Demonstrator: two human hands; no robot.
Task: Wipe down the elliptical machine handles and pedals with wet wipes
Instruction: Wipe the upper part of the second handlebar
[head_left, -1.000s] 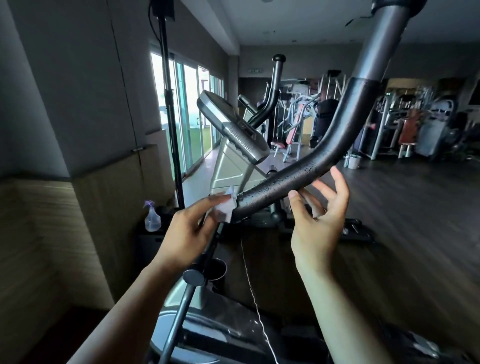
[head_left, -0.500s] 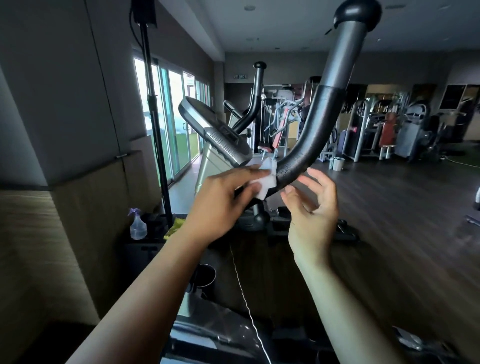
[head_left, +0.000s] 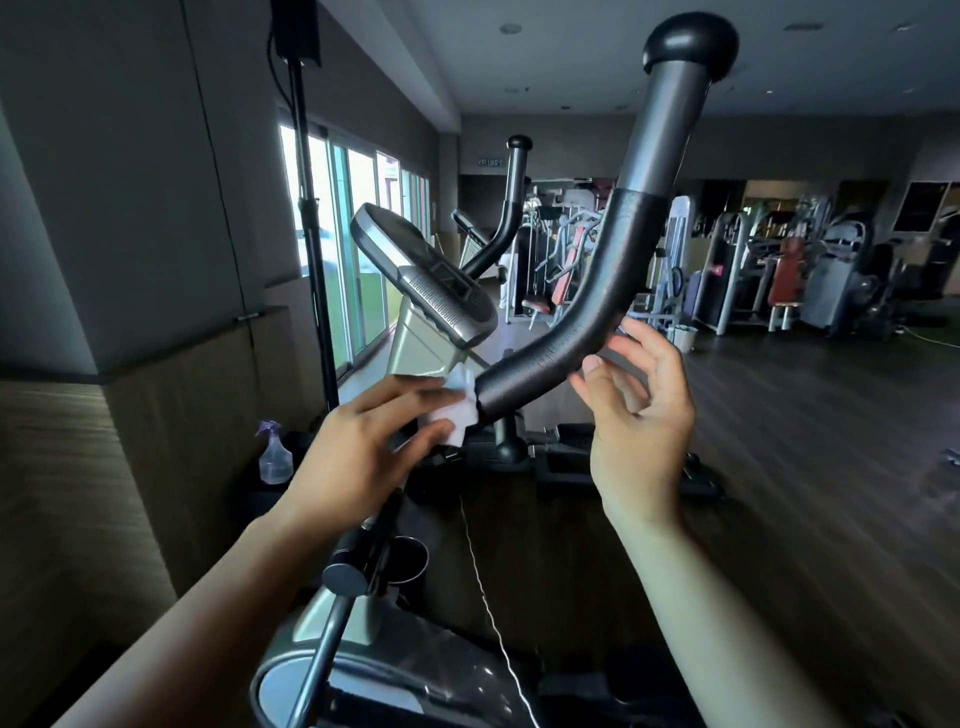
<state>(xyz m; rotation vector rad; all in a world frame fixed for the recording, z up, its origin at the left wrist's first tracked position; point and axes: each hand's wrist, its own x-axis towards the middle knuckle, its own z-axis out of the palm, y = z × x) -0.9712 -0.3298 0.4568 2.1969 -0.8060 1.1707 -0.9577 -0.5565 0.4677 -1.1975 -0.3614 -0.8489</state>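
Stretching back, the dim gym has a dark wood floor, weight machines and bright windows. The left hand pinches a white wet wipe at the lower end of the black handle, lower than half a second ago. The right hand, open and empty, hovers beside the bend.
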